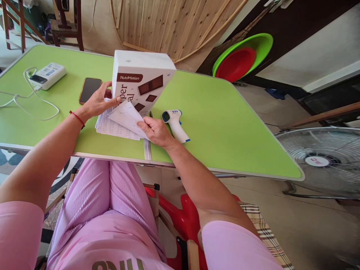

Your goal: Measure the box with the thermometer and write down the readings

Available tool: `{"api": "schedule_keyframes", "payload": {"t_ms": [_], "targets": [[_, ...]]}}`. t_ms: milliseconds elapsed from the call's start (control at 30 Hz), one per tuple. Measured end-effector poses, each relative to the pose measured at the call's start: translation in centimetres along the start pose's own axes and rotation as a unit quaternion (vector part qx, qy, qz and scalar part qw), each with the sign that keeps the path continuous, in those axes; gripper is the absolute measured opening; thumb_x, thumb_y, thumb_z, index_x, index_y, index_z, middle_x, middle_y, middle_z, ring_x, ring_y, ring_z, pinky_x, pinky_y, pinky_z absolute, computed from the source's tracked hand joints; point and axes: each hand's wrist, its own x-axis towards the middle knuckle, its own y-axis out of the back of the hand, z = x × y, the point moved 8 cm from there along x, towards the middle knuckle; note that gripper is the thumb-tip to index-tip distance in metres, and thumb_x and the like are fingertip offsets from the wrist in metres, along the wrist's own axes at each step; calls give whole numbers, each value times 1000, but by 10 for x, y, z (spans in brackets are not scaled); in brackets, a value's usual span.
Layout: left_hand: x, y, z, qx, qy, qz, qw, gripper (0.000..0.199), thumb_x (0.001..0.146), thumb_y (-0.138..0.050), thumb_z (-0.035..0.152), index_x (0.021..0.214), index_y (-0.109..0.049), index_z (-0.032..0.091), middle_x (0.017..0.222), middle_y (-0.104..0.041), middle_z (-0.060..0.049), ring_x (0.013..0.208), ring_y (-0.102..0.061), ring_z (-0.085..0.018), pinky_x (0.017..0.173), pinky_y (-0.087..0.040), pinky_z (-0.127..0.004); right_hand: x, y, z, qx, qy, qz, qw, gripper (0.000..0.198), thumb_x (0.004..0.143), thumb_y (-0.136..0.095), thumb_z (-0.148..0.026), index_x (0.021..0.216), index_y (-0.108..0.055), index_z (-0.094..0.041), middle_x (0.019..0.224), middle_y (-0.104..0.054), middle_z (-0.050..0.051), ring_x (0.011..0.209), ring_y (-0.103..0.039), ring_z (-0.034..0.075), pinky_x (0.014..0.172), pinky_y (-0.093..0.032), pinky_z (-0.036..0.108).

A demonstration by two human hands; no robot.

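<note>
A white NutriMotion box [146,71] stands upright on the green table. My left hand [99,98] grips its lower left edge, thumb across the front and fingers at the side. In my right hand [157,131] is a folded sheet of white paper [126,115], pinched at its right end and held slanting in front of the box. Under it lies a printed sheet [108,126] covered in rows of small text. Right of my right hand rests a white infrared thermometer [176,125]. The tip of a dark pen [150,114] shows beside the box.
A phone [90,90] lies left of the box, and farther left a white power bank [48,75] with a looped cable. The green table [219,123] has a fan [317,159] off its right end. Green and red basins [239,62] lean behind.
</note>
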Motion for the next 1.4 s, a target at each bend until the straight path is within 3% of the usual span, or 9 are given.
{"api": "schedule_keyframes", "payload": {"t_ms": [100,600,833,1067,1167,1267,1333,1400], "targets": [[-1,-5,-1,13,11,-46,999,85,76,-78,73,139,-54,21,123,-70,-14,114,-68,-37,101,-52,-56,0,0,0,2,0,0,1000,59,91,-38,-78,63,-33,-26,56,-32,-5,54,-33,12,54,-28,29],[-3,-4,10,23,-9,-62,998,81,80,-75,72,139,-52,22,120,-71,-13,116,-68,-38,97,-54,-57,-1,-1,0,2,6,-9,1000,53,93,-42,-69,64,-32,-26,57,-34,-5,53,-35,12,54,-29,30],[-4,-3,8,41,-6,-62,997,85,81,-73,74,142,-49,20,130,-66,-16,124,-64,-39,101,-53,-54,0,-1,0,8,9,-11,1000,56,92,-42,-72,64,-33,-26,57,-34,-5,55,-35,12,55,-29,30],[-2,-3,4,36,2,-50,998,86,78,-74,77,140,-52,22,126,-67,-16,121,-65,-39,99,-54,-55,0,1,0,13,2,-12,1000,59,91,-41,-77,63,-33,-26,58,-35,-4,56,-36,13,57,-32,31],[-1,-3,2,17,1,-43,999,84,75,-78,75,137,-55,24,122,-69,-14,120,-66,-39,100,-53,-55,-1,-1,1,25,-8,-8,1000,62,88,-44,-81,62,-36,-25,57,-37,-4,56,-38,13,57,-33,31],[-1,-1,3,0,1,-34,999,85,70,-82,74,134,-57,25,122,-68,-12,119,-66,-39,102,-51,-57,-1,-1,2,71,-7,-4,997,64,87,-44,-83,65,-50,-24,59,-51,-1,58,-48,15,59,-39,31],[-1,-1,3,-3,6,-30,1000,84,69,-83,74,133,-57,25,122,-67,-12,120,-65,-39,104,-49,-58,-2,8,7,93,-4,22,995,63,90,-42,-81,69,-58,-23,65,-60,2,63,-55,17,61,-44,33],[-2,-3,3,2,12,-27,1000,85,69,-82,74,133,-57,25,123,-66,-12,122,-63,-40,104,-49,-58,-4,33,20,54,-21,106,993,56,92,-48,-74,71,-59,-23,69,-62,5,67,-56,19,64,-45,35]]}}
